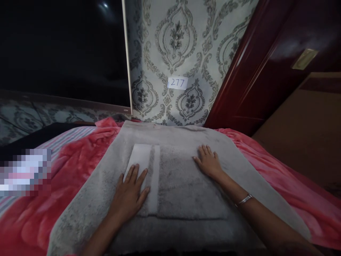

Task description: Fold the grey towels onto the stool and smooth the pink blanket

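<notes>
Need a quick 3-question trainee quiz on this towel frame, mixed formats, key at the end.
1. True or false: both hands lie flat on the folded grey towel.
2. Which hand touches the white band: A left hand, B right hand, C neither?
3. Fill in: the paper label on the wallpaper reads ___.

Key: 1 true; 2 A; 3 277. The folded towel sits on a larger grey towel over a pink blanket.
</notes>
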### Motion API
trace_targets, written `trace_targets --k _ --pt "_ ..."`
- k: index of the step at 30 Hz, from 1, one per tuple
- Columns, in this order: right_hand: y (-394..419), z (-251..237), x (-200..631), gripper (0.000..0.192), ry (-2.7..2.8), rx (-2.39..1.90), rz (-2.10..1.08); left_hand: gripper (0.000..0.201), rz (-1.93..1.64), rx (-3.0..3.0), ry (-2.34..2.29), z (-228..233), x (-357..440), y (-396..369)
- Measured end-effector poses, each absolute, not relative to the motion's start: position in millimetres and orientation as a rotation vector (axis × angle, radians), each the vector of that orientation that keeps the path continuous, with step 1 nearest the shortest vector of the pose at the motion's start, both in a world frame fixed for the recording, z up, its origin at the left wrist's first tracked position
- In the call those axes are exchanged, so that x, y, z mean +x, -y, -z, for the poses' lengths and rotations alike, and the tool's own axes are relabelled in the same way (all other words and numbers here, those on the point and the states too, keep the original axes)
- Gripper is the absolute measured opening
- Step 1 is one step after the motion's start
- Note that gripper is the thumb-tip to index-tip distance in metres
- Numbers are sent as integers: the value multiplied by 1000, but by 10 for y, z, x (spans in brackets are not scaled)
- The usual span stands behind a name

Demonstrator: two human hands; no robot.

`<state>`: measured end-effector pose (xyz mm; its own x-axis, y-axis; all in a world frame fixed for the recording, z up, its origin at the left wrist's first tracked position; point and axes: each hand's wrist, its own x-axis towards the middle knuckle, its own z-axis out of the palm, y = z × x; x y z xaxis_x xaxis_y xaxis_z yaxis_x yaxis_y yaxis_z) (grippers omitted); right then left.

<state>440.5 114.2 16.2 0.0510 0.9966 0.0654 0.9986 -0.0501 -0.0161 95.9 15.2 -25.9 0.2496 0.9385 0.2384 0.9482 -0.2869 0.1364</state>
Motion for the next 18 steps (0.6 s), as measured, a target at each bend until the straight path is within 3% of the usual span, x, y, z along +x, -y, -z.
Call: trace_targets --k 9,13,18 --pt "-1362 -380 3179 56 2477 -1654 -181 59 177 -2544 1959 -536 1301 -820" --pt "-1398 -241 3013 54 2428 -1568 -151 59 172 -2412 1972 -337 1391 -1154" --pt "-1500 -126 3461 57 2241 -1752 -126 59 175 -2381 1931 -104 1320 -1206"
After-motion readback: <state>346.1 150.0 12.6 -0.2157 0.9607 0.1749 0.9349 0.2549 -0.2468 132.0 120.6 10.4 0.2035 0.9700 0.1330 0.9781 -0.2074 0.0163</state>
